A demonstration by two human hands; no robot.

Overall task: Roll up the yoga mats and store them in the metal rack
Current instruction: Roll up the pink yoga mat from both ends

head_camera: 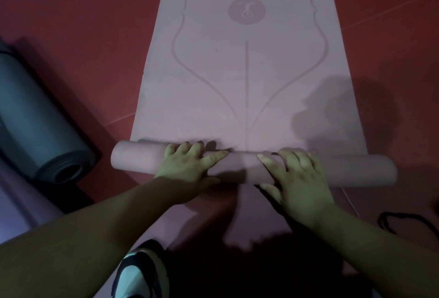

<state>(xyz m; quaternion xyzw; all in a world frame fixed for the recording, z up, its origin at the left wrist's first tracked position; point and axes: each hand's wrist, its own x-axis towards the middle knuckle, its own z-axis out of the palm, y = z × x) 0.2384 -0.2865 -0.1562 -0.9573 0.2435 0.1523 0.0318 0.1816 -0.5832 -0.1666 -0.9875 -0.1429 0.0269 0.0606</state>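
Observation:
A pink yoga mat (pixel 247 72) with printed alignment lines lies flat on the red floor and runs away from me. Its near end is wound into a roll (pixel 244 167) that lies across the view. My left hand (pixel 190 167) presses on the roll left of centre, fingers spread over its top. My right hand (pixel 299 176) presses on it right of centre in the same way. Both palms rest flat on the roll. The metal rack is not in view.
A rolled grey mat (pixel 40 129) lies on the floor at the left, its open end facing me. A lilac mat (pixel 16 207) lies below it. My shoe (pixel 140 274) shows at the bottom. A black strap (pixel 403 220) lies on the floor at the right.

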